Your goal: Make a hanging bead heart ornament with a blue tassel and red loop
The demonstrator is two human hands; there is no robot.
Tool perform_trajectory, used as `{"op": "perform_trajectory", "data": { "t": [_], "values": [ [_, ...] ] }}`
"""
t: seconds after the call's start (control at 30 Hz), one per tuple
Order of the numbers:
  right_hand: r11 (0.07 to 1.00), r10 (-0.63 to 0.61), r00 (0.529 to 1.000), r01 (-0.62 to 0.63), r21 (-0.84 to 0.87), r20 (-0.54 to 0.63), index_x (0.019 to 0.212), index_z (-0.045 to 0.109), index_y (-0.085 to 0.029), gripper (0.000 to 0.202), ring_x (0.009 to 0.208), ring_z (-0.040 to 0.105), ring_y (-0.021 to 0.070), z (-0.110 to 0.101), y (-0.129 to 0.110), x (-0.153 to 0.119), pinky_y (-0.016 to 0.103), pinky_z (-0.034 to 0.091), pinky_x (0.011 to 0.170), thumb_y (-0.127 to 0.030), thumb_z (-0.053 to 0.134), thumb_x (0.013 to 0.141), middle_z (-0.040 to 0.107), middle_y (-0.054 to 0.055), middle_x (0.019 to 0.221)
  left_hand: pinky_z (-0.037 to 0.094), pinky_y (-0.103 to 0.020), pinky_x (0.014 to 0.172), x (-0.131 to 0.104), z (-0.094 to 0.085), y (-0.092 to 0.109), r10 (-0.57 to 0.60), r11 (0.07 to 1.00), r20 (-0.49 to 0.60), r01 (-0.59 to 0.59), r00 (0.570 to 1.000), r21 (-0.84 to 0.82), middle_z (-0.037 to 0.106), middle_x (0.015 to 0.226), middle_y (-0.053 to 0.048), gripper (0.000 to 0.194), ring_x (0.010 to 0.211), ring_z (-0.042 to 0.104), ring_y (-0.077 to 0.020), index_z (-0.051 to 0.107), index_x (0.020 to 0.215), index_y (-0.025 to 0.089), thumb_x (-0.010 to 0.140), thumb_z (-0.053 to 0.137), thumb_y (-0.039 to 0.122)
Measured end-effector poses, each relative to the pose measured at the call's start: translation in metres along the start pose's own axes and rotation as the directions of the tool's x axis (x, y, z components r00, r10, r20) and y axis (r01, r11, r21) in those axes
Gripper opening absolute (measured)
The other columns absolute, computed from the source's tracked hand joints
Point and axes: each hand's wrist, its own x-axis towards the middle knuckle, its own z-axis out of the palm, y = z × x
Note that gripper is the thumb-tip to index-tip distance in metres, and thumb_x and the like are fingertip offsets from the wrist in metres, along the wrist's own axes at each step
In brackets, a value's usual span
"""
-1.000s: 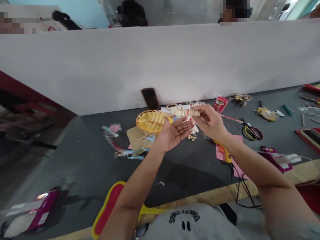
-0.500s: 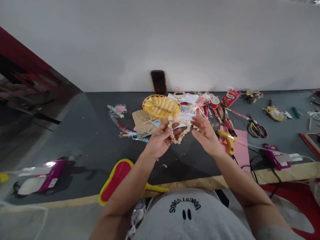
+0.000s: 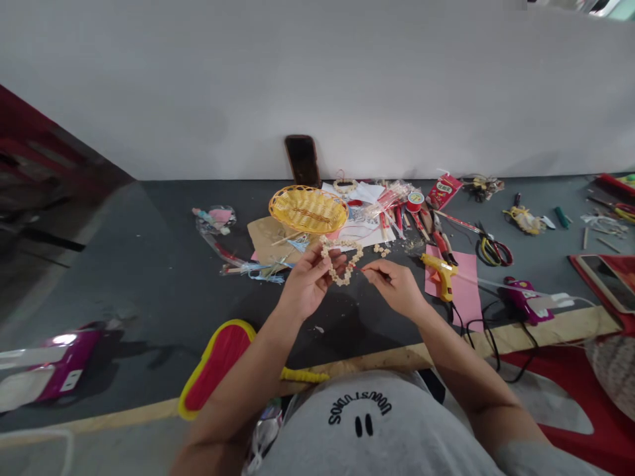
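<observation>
A loop of cream-coloured beads [image 3: 342, 281], roughly heart-shaped with a few red spots, is held up over the table by my left hand [image 3: 308, 281], whose thumb and fingers close on its left side. To the right of the loop, my right hand [image 3: 395, 285] is in a pinch, with what looks like a thin red string [image 3: 364, 270] at its fingertips. Beyond the right fingers, a small cream bead cluster [image 3: 381, 250] lies on the table. A yellow wicker basket [image 3: 308, 210] stands behind the left hand.
A yellow glue gun [image 3: 441, 274] lies on pink paper [image 3: 471, 291], its black cable trailing to the table edge. Scissors [image 3: 493, 251], red-handled pliers [image 3: 441, 241] and a purple device [image 3: 528, 301] are at right. A phone [image 3: 302, 160] leans on the wall; a red-and-yellow pad [image 3: 218, 360] lies near the left forearm.
My right hand has gone from spread fingers to a pinch beside the loop. The small bead cluster near its fingers now shows clear of the hand. The view has turned slightly right.
</observation>
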Motion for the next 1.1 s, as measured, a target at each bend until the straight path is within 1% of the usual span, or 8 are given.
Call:
{"op": "perform_trajectory", "data": {
  "t": [0.1,0.2,0.33,0.47,0.57,0.8,0.93,1.1],
  "values": [
    [0.951,-0.267,0.963,0.26,-0.17,-0.024,0.088,0.068,-0.021,0.017,0.097,0.063,0.0205,-0.011,-0.011,0.01,0.036,0.05,0.088,-0.028,0.056,0.097,0.072,0.009,0.1,0.06,-0.021,0.069,0.005,-0.001,-0.005,-0.14,0.984,0.059,0.132,0.988,0.123,0.075,0.087,-0.004,0.027,0.075,0.073,-0.0133,0.067,0.096,0.014,0.074,0.082,0.019],
    [0.903,-0.35,0.936,0.349,-0.252,0.04,0.088,0.067,-0.021,0.017,0.101,0.062,0.0212,-0.022,-0.022,0.023,0.037,0.049,0.091,-0.025,0.053,0.098,0.072,0.01,0.102,0.058,-0.022,0.059,0.012,-0.004,-0.011,-0.295,0.924,0.094,0.26,0.951,0.28,0.073,0.078,-0.006,0.024,0.063,0.069,-0.0131,0.069,0.09,0.013,0.081,0.077,0.033],
    [0.946,-0.219,0.97,0.237,-0.221,0.102,0.086,0.065,-0.018,0.02,0.075,0.06,0.0149,-0.038,-0.032,0.037,0.028,0.045,0.072,-0.027,0.052,0.098,0.068,0.004,0.08,0.055,-0.025,0.052,0.021,-0.01,-0.015,-0.314,0.872,0.07,0.259,0.947,0.415,0.07,0.068,-0.005,0.035,0.053,0.063,-0.0139,0.071,0.087,0.014,0.086,0.07,0.049],
    [1.0,-0.018,0.986,0.019,0.001,0.168,0.081,0.063,-0.017,0.025,0.062,0.051,0.0094,-0.047,-0.029,0.054,0.023,0.039,0.06,-0.033,0.052,0.096,0.063,0.0,0.073,0.056,-0.023,0.077,0.028,-0.002,-0.013,-0.09,0.957,0.176,0.036,0.98,0.287,0.075,0.105,-0.009,0.051,0.089,0.07,-0.0162,0.074,0.101,0.016,0.082,0.067,0.063],
    [0.979,0.108,0.975,-0.138,0.148,0.194,0.078,0.061,-0.017,0.029,0.057,0.046,0.0082,-0.047,-0.015,0.069,0.022,0.036,0.054,-0.04,0.055,0.094,0.061,-0.001,0.07,0.056,-0.032,0.087,0.027,0.01,-0.012,-0.149,0.981,0.263,0.108,0.953,0.164,0.073,0.114,-0.015,0.076,0.105,0.07,-0.0236,0.071,0.112,0.014,0.079,0.053,0.08],
    [0.823,0.303,0.914,-0.394,0.409,0.27,0.076,0.061,-0.018,0.03,0.058,0.055,0.0103,-0.042,0.02,0.088,0.022,0.042,0.054,-0.046,0.068,0.085,0.063,-0.002,0.067,0.058,-0.027,0.077,0.017,0.024,-0.017,-0.154,0.958,0.269,0.076,0.951,0.276,0.076,0.103,-0.005,0.057,0.085,0.072,-0.0161,0.067,0.112,0.019,0.063,0.092,0.03],
    [0.768,0.342,0.89,-0.45,0.456,0.302,0.076,0.061,-0.019,0.03,0.054,0.055,0.0085,-0.042,0.027,0.087,0.02,0.038,0.048,-0.046,0.071,0.083,0.063,-0.003,0.066,0.06,-0.024,0.072,0.017,0.027,-0.018,-0.153,0.952,0.228,0.082,0.962,0.294,0.076,0.096,-0.004,0.055,0.079,0.071,-0.0134,0.065,0.111,0.017,0.064,0.091,0.031],
    [0.81,0.32,0.905,-0.415,0.414,0.281,0.076,0.06,-0.019,0.034,0.05,0.05,0.0069,-0.049,0.022,0.085,0.018,0.036,0.043,-0.05,0.07,0.083,0.059,-0.004,0.062,0.059,-0.023,0.067,0.022,0.025,-0.018,-0.174,0.958,0.208,0.116,0.963,0.262,0.075,0.099,-0.005,0.054,0.077,0.07,-0.0131,0.064,0.116,0.017,0.069,0.087,0.026]
  ]
}}
